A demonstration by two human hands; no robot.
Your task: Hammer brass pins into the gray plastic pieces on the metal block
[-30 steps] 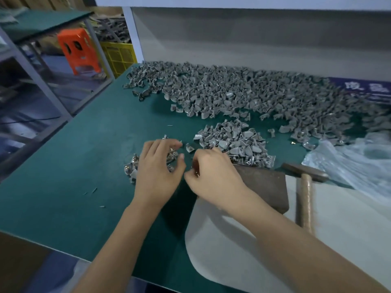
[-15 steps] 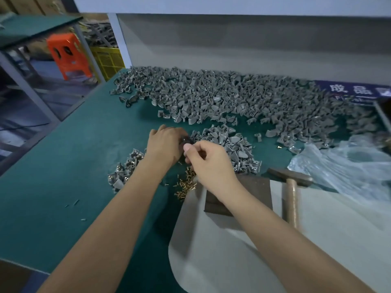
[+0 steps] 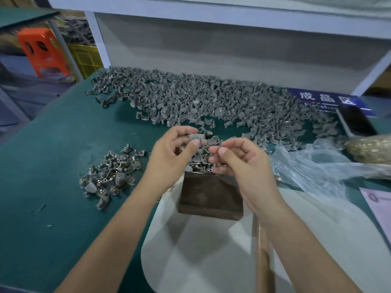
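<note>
My left hand (image 3: 171,157) is raised above the bench and pinches one gray plastic piece (image 3: 196,136) between thumb and fingertips. Close to its right, my right hand (image 3: 243,166) has its fingers curled and its thumb pressed to the forefinger on a tiny brass pin, which is almost hidden. The dark metal block (image 3: 209,197) lies bare on a white sheet (image 3: 203,256) just below both hands. Beyond the block is a small heap of gray pieces (image 3: 201,159). The hammer's wooden handle (image 3: 262,256) shows under my right forearm, its head hidden.
A wide heap of gray pieces (image 3: 211,100) covers the back of the green bench. A smaller pile with metal pins (image 3: 110,174) lies at the left. At the right are a crumpled plastic bag (image 3: 317,166), a bag of brass pins (image 3: 370,149) and a phone (image 3: 357,121).
Both hands have lifted off the bench and come toward me above the block. My left hand now holds a gray piece up; my right hand has left the loose pins.
</note>
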